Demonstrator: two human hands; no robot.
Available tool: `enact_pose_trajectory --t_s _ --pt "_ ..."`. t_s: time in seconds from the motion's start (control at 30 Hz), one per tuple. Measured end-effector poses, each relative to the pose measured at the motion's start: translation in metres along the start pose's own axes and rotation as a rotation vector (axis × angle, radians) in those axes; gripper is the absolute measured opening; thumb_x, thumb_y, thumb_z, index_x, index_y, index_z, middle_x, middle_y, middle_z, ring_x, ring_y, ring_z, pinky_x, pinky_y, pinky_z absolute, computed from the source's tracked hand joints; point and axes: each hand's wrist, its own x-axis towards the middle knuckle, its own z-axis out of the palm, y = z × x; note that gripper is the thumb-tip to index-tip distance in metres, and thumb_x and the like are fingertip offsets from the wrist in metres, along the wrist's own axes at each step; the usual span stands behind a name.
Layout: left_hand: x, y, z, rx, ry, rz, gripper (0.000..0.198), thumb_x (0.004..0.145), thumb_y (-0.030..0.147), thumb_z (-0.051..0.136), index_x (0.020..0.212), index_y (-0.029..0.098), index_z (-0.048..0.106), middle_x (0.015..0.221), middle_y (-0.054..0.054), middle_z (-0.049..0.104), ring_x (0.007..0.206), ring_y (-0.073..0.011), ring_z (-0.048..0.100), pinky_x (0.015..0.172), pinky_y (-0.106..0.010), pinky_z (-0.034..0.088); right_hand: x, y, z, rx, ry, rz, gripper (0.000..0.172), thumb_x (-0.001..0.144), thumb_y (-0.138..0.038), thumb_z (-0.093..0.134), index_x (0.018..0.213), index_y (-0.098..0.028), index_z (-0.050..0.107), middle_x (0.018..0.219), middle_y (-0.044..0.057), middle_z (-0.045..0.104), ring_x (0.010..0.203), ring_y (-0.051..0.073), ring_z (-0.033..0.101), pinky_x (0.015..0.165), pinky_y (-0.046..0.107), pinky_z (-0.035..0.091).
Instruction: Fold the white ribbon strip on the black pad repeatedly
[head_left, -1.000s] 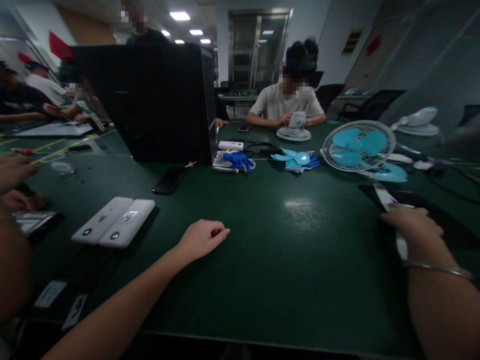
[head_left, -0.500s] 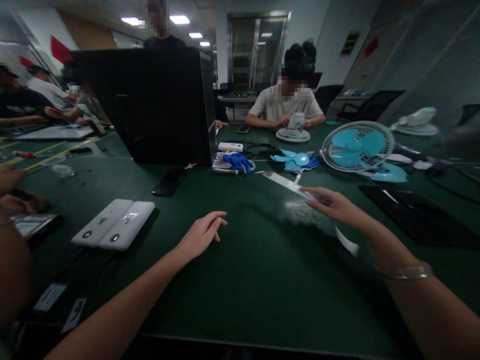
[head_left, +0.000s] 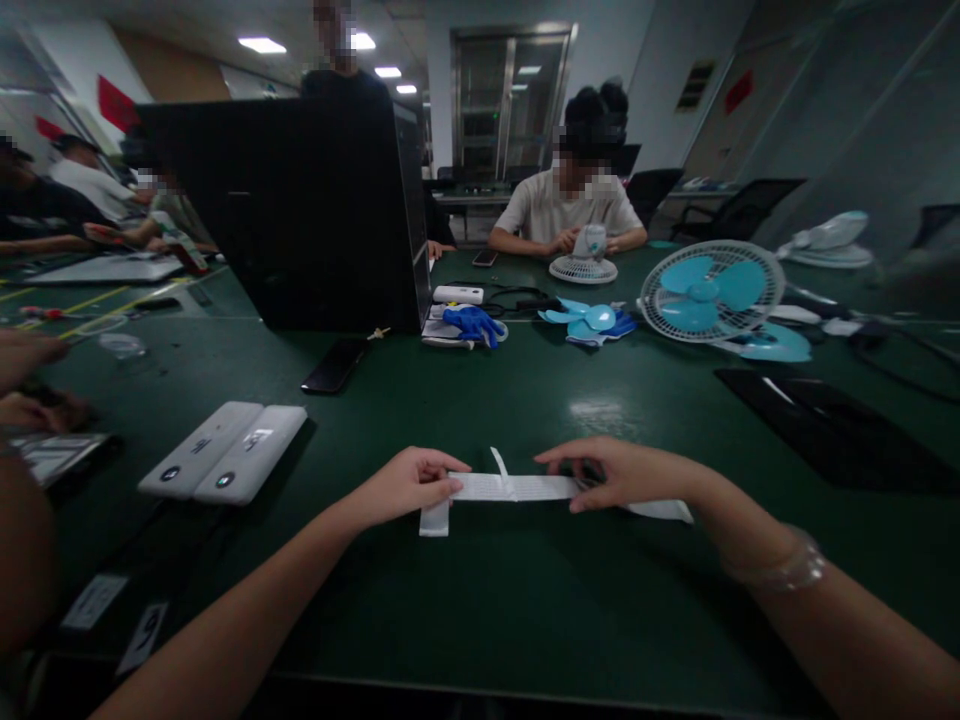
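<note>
- White strip: paper-like, matt, thin, creased at a fold.
- Desk: smooth dark green top, semi-gloss; light patch reflected.
- Twin white blocks: smooth plastic look, slight sheen.
- Phone: glossy black face.
- Loose blue blades: smooth, shiny plastic.
- Blue glove: cloth-like, wrinkled.
- Dark panel: smooth, glossy.
- Large case: black, mostly matt.
- Bracelet: clear, glossy.

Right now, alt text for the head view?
A left hand pinches a white strip over a green table, the right hand at it farther right. Two white devices lie left; a blue-bladed fan sits farther back, right.
</note>
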Motion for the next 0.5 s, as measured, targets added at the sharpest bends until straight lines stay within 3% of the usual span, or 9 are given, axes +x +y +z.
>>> enact_pose_trajectory --t_s 0.07,0.17,0.23,0.33,0.43,0.5 --pt "0.000 -0.001 0.001 0.026 -0.003 0.005 0.036 0.086 0.035 0.059 0.119 0.020 0.062 0.089 -0.002 0.067 0.076 -0.0134 0.060 0.067 -0.026 0.047 -0.004 0.024 -0.014 -0.061 0.100 0.111 0.068 0.077 -0.057 0.062 0.139 -0.033 0.046 0.127 0.004 0.057 0.101 0.022 0.057 0.084 0.037 0.050" --pt "0.000 0.000 0.002 0.043 0.000 0.023 0.033 0.085 0.033 0.060 0.114 0.018 0.065 0.084 -0.001 0.064 0.073 -0.0125 0.058 0.066 -0.025 0.046 -0.018 0.064 -0.041 -0.263 0.459 0.421 0.063 0.084 -0.057 0.052 0.140 -0.029 0.045 0.139 0.005 0.048 0.119 0.025 0.049 0.097 0.037 0.042" --pt "0.000 0.001 0.004 0.051 -0.002 0.033 0.032 0.085 0.033 0.059 0.113 0.018 0.064 0.081 -0.001 0.063 0.070 -0.0121 0.057 0.065 -0.025 0.045 -0.034 0.090 -0.056 -0.356 0.657 0.647 0.069 0.086 -0.054 0.049 0.145 -0.019 0.038 0.150 0.015 0.031 0.132 0.035 0.034 0.105 0.049 0.029" --pt "0.000 0.004 0.005 0.078 -0.002 0.024 0.031 0.085 0.032 0.059 0.112 0.017 0.064 0.077 0.001 0.060 0.068 -0.0115 0.055 0.062 -0.024 0.044 -0.066 0.130 -0.064 -0.426 0.861 0.988 0.079 0.088 -0.055 0.043 0.147 -0.005 0.030 0.152 0.030 0.008 0.137 0.047 0.008 0.102 0.067 0.004" --pt "-0.001 0.007 0.006 0.081 -0.020 0.008 0.029 0.084 0.030 0.059 0.109 0.016 0.064 0.076 0.001 0.060 0.069 -0.0120 0.056 0.063 -0.024 0.045 -0.099 0.169 -0.059 -0.387 0.960 1.315 0.084 0.087 -0.066 0.030 0.147 -0.008 0.032 0.153 0.028 0.010 0.140 0.043 0.004 0.103 0.063 0.000" --pt "-0.002 0.007 0.006 0.071 -0.048 0.002 0.028 0.084 0.029 0.059 0.109 0.017 0.063 0.078 0.000 0.062 0.071 -0.0127 0.058 0.066 -0.025 0.046 -0.114 0.189 -0.055 -0.224 0.933 1.376 0.092 0.083 -0.074 0.022 0.150 -0.011 0.027 0.153 0.026 0.011 0.140 0.042 0.004 0.102 0.063 0.004"
